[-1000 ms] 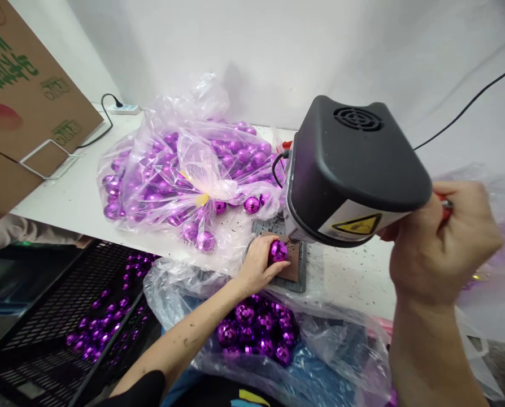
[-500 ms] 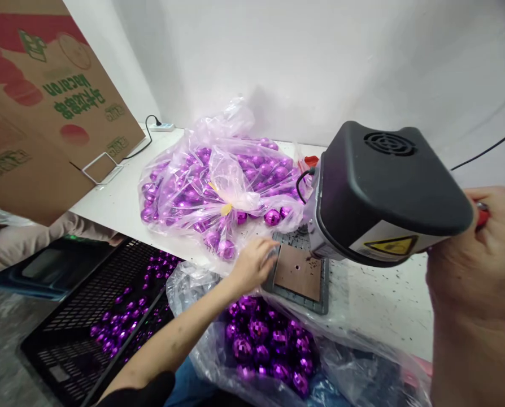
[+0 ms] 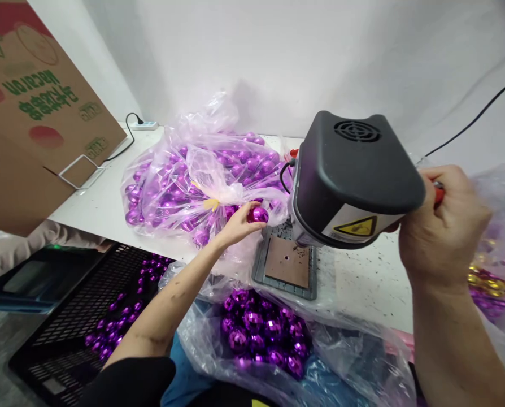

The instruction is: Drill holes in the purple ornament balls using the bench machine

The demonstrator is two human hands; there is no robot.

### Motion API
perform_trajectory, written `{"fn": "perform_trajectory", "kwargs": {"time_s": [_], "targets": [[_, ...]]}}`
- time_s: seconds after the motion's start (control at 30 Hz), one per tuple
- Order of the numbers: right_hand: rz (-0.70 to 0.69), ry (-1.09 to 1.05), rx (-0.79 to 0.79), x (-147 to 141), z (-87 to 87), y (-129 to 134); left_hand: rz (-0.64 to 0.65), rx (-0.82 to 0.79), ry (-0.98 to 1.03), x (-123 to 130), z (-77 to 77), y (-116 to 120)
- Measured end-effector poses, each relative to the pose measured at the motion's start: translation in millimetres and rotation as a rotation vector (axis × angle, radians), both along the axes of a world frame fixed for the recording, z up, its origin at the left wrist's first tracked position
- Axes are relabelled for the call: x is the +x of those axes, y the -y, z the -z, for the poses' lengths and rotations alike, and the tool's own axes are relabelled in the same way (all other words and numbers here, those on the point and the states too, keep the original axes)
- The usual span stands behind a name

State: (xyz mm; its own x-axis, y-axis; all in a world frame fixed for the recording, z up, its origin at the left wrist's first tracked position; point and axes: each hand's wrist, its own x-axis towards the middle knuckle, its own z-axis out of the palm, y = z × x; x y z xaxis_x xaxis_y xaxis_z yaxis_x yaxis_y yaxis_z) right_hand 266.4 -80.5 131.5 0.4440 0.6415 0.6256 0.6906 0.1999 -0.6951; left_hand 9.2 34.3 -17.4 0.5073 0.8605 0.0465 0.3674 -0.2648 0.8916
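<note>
A shiny purple ball (image 3: 260,215) is between the thumb and fingers of my left hand (image 3: 240,225), beside the tied clear bag of purple balls (image 3: 172,181). At the right, my right hand (image 3: 445,220) is closed round the red handle of a black machine head (image 3: 358,169) bearing a yellow warning label. Under and left of this head lies a grey base (image 3: 258,271) with a brown plate (image 3: 287,261) that has a small hole. Dark crumbs are scattered around it. An open clear bag of faceted purple balls (image 3: 261,330) hangs below the table's front edge.
A large cardboard box (image 3: 36,124) leans at the left, near a power strip (image 3: 144,125) with a black cable. Below it, a black crate (image 3: 61,333) holds small purple balls. Bags with gold and purple balls (image 3: 493,282) are at the far right. A person's sleeve (image 3: 36,249) shows at the left.
My left hand has moved from beside the brown plate up to the tied bag and taken hold of a purple ball. My right hand remains on the handle. The whole view has shifted slightly.
</note>
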Motion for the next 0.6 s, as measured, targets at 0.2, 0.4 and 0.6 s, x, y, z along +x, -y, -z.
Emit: {"fn": "perform_trajectory", "kwargs": {"time_s": [0.2,0.4,0.6], "targets": [[-0.011,0.002,0.034,-3,1.9,-1,0.046,-0.789,0.592,-2,4.3,52],[-0.038,-0.015,-0.014,-2,0.7,1,0.035,-0.609,0.325,16,3.9,65],[-0.042,-0.031,-0.014,0,2.7,3,0.046,-0.26,0.185,32,9.6,80]]}}
